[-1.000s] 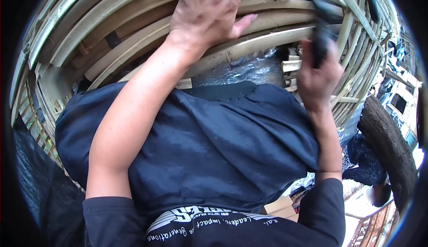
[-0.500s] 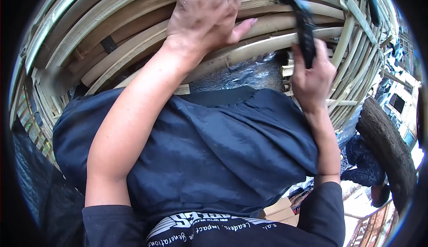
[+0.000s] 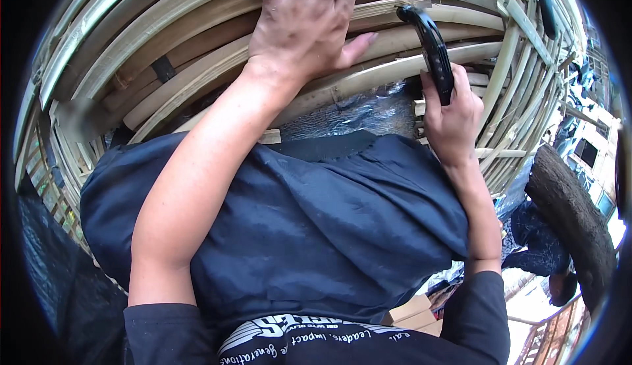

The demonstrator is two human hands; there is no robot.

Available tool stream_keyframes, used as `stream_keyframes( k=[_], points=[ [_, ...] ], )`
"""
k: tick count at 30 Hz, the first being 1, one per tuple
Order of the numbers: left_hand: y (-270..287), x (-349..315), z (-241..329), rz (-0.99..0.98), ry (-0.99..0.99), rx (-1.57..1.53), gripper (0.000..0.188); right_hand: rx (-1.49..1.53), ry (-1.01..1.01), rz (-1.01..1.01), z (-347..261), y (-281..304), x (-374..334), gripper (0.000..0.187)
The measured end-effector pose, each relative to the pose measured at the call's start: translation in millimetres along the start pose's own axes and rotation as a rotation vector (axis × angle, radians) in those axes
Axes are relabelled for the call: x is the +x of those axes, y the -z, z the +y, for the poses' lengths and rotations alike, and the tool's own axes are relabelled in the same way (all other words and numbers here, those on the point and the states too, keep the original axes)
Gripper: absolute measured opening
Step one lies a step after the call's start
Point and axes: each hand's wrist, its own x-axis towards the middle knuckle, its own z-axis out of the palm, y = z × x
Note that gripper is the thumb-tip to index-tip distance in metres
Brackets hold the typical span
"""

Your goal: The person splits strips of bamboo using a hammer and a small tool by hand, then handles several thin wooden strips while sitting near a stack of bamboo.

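Note:
My left hand [image 3: 303, 29] lies flat on a stack of curved bamboo strips [image 3: 197, 19], fingers spread and thumb out to the right. A black curved hand tool [image 3: 436, 55] with a row of small light spots along its side is gripped in my right hand [image 3: 454, 114]. Its hooked tip lies by the squared end of a pale split strip [image 3: 388, 7] that runs out from beside my left hand. Whether tip and strip touch, I cannot tell, and the tool's exact kind is unclear.
Dark blue cloth [image 3: 342, 220] covers my lap below the strips. Silvery sheeting [image 3: 355, 111] shows beyond it. Bundled strips [image 3: 520, 95] curve down at the right, with a black-handled object [image 3: 546, 6] among them. A thick log [image 3: 569, 213] and another person [image 3: 543, 240] are farther right.
The tool in my right hand has shifted left and slightly down, its tip now lower beside the strip end. My left hand stays nearly in place.

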Motion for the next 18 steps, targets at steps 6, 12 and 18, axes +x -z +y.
stream_keyframes(
  k=[6,12,18],
  points=[
    [-4,1,-2,-0.011,-0.003,-0.057,0.105,-0.011,-0.035,0.128,-19,17,4,0.02],
    [4,-11,3,-0.062,-0.012,-0.002,0.106,0.342,0.097,0.391,0,10,-9,0.014],
    [3,3,1,-0.049,-0.01,-0.067,0.102,0.622,0.174,0.391,-3,18,-15,0.024]
  ],
)
